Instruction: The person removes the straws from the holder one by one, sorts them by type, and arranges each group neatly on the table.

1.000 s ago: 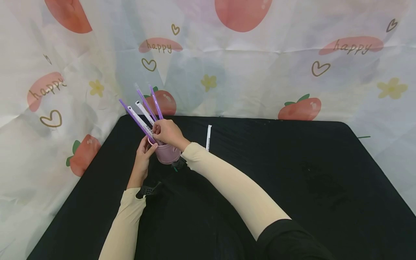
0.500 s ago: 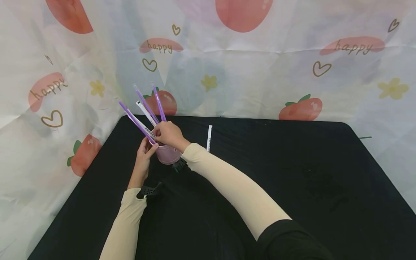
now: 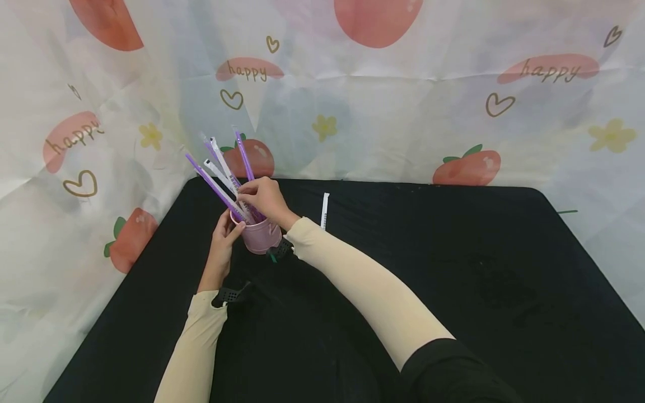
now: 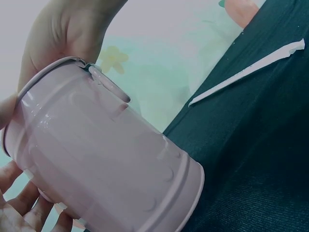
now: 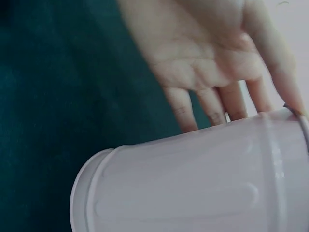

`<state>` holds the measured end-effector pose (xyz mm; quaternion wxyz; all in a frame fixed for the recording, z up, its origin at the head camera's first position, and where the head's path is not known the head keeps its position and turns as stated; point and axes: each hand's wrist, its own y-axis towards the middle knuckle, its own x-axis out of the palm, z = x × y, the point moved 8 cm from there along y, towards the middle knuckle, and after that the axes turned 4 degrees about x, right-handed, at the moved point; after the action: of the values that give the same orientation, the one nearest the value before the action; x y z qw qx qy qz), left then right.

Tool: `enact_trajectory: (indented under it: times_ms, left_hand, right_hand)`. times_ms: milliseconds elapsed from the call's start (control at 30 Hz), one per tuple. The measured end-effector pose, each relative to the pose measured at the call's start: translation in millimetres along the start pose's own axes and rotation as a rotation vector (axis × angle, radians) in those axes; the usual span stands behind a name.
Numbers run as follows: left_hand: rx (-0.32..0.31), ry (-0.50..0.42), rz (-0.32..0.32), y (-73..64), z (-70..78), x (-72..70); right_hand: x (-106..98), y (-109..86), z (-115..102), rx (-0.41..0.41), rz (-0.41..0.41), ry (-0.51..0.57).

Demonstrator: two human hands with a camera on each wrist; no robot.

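a pink bucket (image 3: 262,239) is at the far left part of the black-clothed table (image 3: 428,252). its wall is glossy and ribbed, with a small looped handle (image 4: 110,84) on the right side, and thin straws fan out of its mouth towards the left and far side. three are purple: one leaning furthest left (image 3: 211,183), one mostly hidden in the middle with its tip showing (image 3: 209,146), and one on the right (image 3: 245,157), more upright. two are white with dark print; the lower-tipped white straw (image 3: 214,168) slants between the purple ones. how deep they reach is hidden by the bucket's wall.

the left hand (image 3: 220,245) grips the bucket at its left side, thumb on the near rim and fingers around the outside. the right hand (image 3: 266,197) is just above the bucket's mouth, coming in from the right, thumb and forefinger pinched on the higher-tipped white straw (image 3: 223,159).

one loose white straw (image 3: 325,209) lies on the table, to the right of the bucket and well apart from it, its near end behind the right beige sleeve (image 3: 363,280). a printed cloth backdrop (image 3: 393,123) hangs behind the table.
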<state>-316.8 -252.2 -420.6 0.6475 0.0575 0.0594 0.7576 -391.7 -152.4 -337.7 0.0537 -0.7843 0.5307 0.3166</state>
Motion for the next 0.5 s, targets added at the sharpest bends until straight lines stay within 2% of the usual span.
enact_trajectory:
  times_ms: [133, 233, 500]
  left_hand:
    - [0.016, -0.002, 0.001, -1.5, 1.3, 0.6]
    - [0.014, -0.009, 0.002, -1.6, 1.5, 0.5]
    - [0.022, 0.0, 0.01, -2.2, 4.4, 0.2]
  right_hand:
    - [-6, 1.5, 3, 0.019, 0.047, 0.142]
    - [-11, 2.4, 1, 0.002, 0.081, 0.232]
    - [-26, 1.8, -15, -0.037, 0.131, 0.35]
